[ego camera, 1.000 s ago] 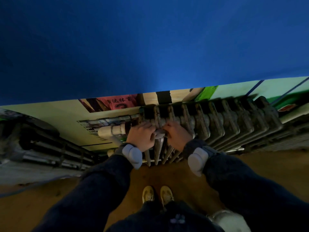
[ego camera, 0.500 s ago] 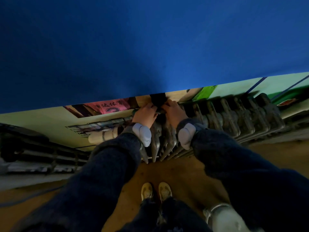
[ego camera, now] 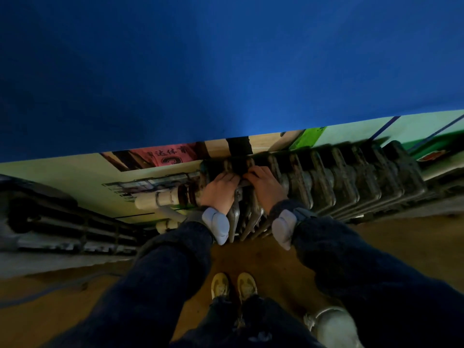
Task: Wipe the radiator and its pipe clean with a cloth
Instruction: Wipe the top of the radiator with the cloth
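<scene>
blue wall (ego camera: 226, 71) fills the whole upper half of the frame. brown floor (ego camera: 389, 237) runs across the lower half. a pale green panel (ego camera: 62, 177) sits in a band under the blue, with a red patch (ego camera: 168, 156) bearing dark characters just left of centre.

the radiator (ego camera: 351, 182) is dark, ribbed and grimy, running from frame centre out to the right edge against the panel. blurry dark rack (ego camera: 62, 222) at far left.

two dark sleeves (ego camera: 163, 272) reach up from the bottom corners to the radiator's left end. a white rounded object (ego camera: 334, 327) sits at lower right, unclear what.

the cream pipe (ego camera: 163, 198) joins the radiator's left end, just left of the hands.

left hand (ego camera: 218, 190) and right hand (ego camera: 266, 187) lie side by side on top of the leftmost ribs, fingers bent down over the top edge, tips hidden. cannot tell what the fingers hold.

a grey band (ego camera: 217, 224) on each wrist.

yellow shoes (ego camera: 221, 285) at bottom centre, toes toward the radiator.

a thin pale strip between the hands looks like the cloth (ego camera: 243, 183); too small to be sure.
</scene>
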